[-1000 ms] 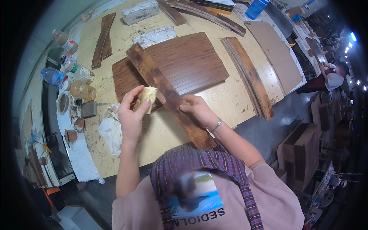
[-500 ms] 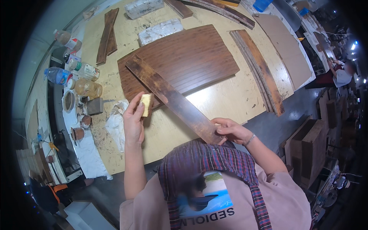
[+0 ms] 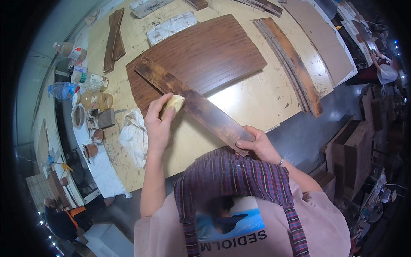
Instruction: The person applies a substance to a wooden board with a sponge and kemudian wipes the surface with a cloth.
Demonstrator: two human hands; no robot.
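My left hand (image 3: 160, 122) is closed round a yellow sponge (image 3: 173, 105), with thumb and fingers pinching its sides. The sponge is at the left edge of a long brown-stained wooden strip (image 3: 201, 109); whether it touches the wood I cannot tell. My right hand (image 3: 259, 147) grips the strip's near end, thumb on top. The strip slants away to the left, its far end over a wide dark brown wooden panel (image 3: 205, 53) on the table (image 3: 167, 160). A crumpled white cloth (image 3: 133, 136) lies left of my left wrist.
Plastic bottles (image 3: 94, 81), a grey block (image 3: 106, 118) and small pots (image 3: 90, 150) stand along the left edge. Further wooden strips (image 3: 114, 40) lie at the far left and on the right (image 3: 291, 64). A white wrapped block (image 3: 171, 28) sits behind the panel. Another person (image 3: 387, 70) is far right.
My left hand has brought the sponge right and slightly up, to the strip's edge. The right hand still holds the strip's near end. The whole view has shifted a little.
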